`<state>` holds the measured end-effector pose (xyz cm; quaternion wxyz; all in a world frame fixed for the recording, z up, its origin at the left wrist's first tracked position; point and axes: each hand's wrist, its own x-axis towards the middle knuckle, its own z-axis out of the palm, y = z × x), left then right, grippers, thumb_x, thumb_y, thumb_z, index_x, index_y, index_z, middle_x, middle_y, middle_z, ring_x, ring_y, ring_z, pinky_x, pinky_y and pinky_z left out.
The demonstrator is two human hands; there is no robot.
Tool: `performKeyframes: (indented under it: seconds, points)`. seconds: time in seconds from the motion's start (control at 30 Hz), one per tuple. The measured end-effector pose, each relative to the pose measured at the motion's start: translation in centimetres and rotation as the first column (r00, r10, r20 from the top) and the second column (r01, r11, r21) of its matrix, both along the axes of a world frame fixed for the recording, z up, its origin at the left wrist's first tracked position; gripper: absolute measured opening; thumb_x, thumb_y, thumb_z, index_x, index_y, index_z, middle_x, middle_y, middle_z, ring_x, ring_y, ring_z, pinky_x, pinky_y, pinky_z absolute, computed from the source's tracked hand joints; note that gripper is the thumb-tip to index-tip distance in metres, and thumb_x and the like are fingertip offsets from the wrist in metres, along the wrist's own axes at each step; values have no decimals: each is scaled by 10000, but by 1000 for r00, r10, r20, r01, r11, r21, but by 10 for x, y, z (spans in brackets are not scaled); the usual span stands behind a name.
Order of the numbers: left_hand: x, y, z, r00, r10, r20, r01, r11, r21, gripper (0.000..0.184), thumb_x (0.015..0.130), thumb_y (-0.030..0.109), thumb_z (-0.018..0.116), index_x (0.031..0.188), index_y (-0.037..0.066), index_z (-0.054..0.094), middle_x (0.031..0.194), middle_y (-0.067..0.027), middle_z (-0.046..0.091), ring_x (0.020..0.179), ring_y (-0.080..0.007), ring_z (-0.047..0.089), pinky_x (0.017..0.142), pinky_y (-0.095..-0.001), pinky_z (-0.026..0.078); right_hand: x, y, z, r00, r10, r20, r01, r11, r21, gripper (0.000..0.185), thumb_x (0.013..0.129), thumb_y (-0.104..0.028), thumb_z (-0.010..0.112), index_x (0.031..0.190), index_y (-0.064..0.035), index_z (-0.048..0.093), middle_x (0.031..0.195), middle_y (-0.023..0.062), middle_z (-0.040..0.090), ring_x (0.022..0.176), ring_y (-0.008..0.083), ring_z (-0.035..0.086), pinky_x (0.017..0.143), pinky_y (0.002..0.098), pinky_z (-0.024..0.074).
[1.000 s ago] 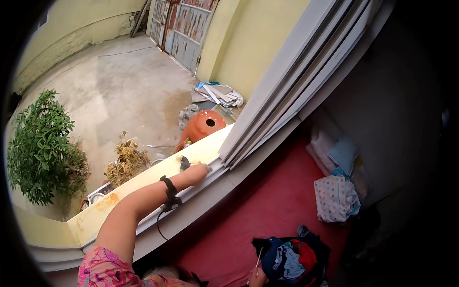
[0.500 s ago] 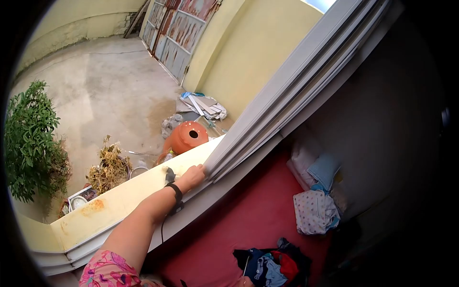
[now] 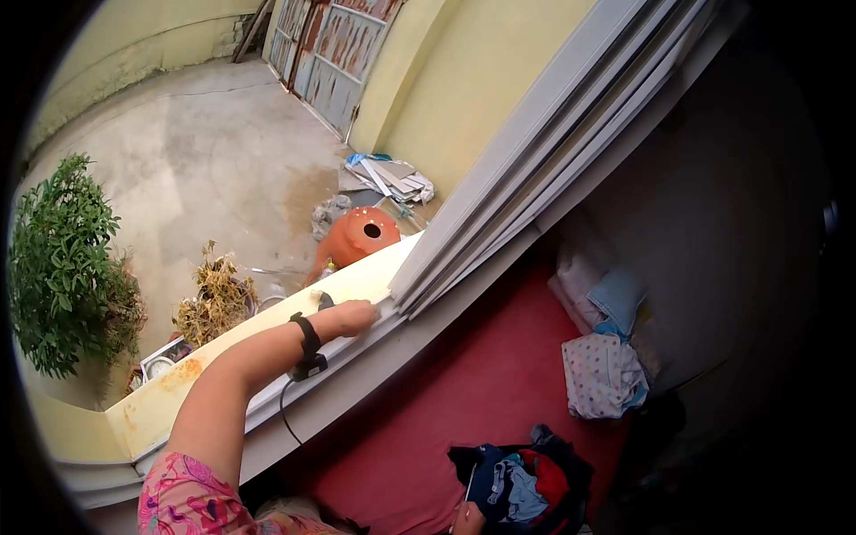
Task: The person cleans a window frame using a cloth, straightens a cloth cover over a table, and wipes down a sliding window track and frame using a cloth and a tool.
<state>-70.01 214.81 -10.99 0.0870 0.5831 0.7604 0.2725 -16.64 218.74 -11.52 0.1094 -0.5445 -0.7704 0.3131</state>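
Note:
My left hand [image 3: 349, 317] is closed in a fist over the white window track [image 3: 343, 350], at the lower end of the stacked sliding panels [image 3: 544, 152]. A small pale patch shows at its fingertips; I cannot make out what it is. A black wristband [image 3: 308, 337] with a small box and cable circles that wrist. Just behind the hand, a dark grey object [image 3: 325, 300] lies on the yellow sill [image 3: 259, 343]. At the bottom edge, my right hand [image 3: 468, 519] is mostly cut off, its fingers closed around a thin light rod [image 3: 470, 481] beside a pile of dark clothes [image 3: 517, 486].
A red-covered bed [image 3: 446, 383] lies inside, with folded bedding [image 3: 602, 374] at its far side. Outside are an orange clay pot [image 3: 361, 239], a dry plant [image 3: 217, 294], a leafy bush [image 3: 67, 259], stacked boards [image 3: 392, 176] and a rusty gate [image 3: 339, 58].
My left hand has shifted slightly left and up, off the panels' edge to the track beside it, and the forearm is more bent. The view has tilted slightly.

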Motion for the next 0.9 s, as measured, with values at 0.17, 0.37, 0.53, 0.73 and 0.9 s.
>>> performKeyframes:
  seconds: [0.17, 0.37, 0.53, 0.73, 0.9]
  points:
    - [-17, -8, 21, 988, -98, -115, 106, 992, 63, 115, 737, 128, 516, 707, 44, 589, 774, -151, 561, 743, -326, 568, 672, -406, 469, 21, 5, -33, 987, -11, -162, 21, 998, 59, 268, 901, -286, 445, 761, -74, 533, 476, 66, 471, 389, 188, 488, 342, 320, 380]
    - [-10, 28, -5, 961, 67, -268, -38, 993, 111, 144, 792, 125, 471, 894, 74, 557, 889, -109, 529, 906, -263, 517, 717, -343, 474, 5, 3, -17, 997, 28, -73, -14, 982, 188, 261, 895, -274, 452, 762, -69, 544, 476, 68, 488, 410, 191, 513, 386, 326, 412]
    - [-4, 38, -10, 932, 120, -343, -68, 985, 160, 114, 766, 87, 476, 835, 29, 546, 864, -119, 490, 863, -266, 520, 688, -334, 492, 16, 17, -33, 977, 193, 90, -213, 854, 475, 263, 895, -273, 447, 798, -55, 558, 554, 105, 543, 452, 239, 539, 421, 346, 434]
    - [-6, 41, -23, 924, 3, -383, 3, 1000, 15, 154, 750, 71, 487, 870, -14, 532, 882, -150, 495, 854, -284, 529, 688, -359, 496, -3, 12, -12, 990, 142, -16, -131, 947, 293, 241, 864, -161, 465, 691, -13, 543, 588, 135, 562, 562, 270, 587, 514, 358, 428]
    - [11, 0, -7, 988, 120, 96, -117, 993, -34, 245, 792, 72, 405, 1000, 21, 525, 943, -225, 517, 854, -387, 533, 796, -426, 432, -2, 10, -3, 995, 97, -9, -94, 975, 199, 245, 865, -178, 468, 704, -10, 545, 604, 149, 570, 583, 307, 585, 535, 379, 429]
